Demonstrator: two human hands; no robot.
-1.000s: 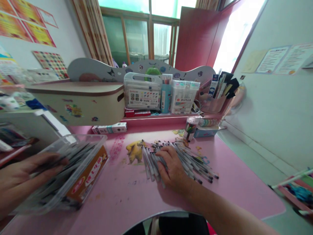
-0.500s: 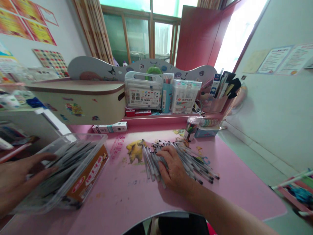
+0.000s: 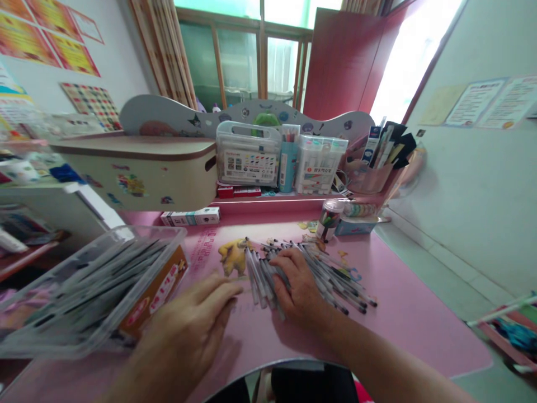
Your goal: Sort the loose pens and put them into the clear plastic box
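Many grey-white pens with dark tips (image 3: 335, 280) lie in a loose pile on the pink desk (image 3: 403, 313). My right hand (image 3: 297, 285) rests over the left part of this pile, its fingers curled round some of the pens and the thumb against their near side. My left hand (image 3: 197, 319), slightly blurred, hovers over the desk between the pile and a clear plastic box (image 3: 184, 238). Its fingers reach toward the pile, apart from the pens, with nothing seen in them. Inside the box lie more grey pens (image 3: 113, 280); an orange label covers its right end.
Along the back shelf stand a clear marker case (image 3: 249, 162), a blue pencil tube (image 3: 287, 168), a white marker box (image 3: 321, 165) and a pink pen holder (image 3: 369, 176). A small clear jar (image 3: 329, 218) stands behind the pile. The cream drawer unit (image 3: 159, 179) overhangs the back left.
My left hand has left the plastic box and moved right, toward the pile. My right hand has stayed on the pens.
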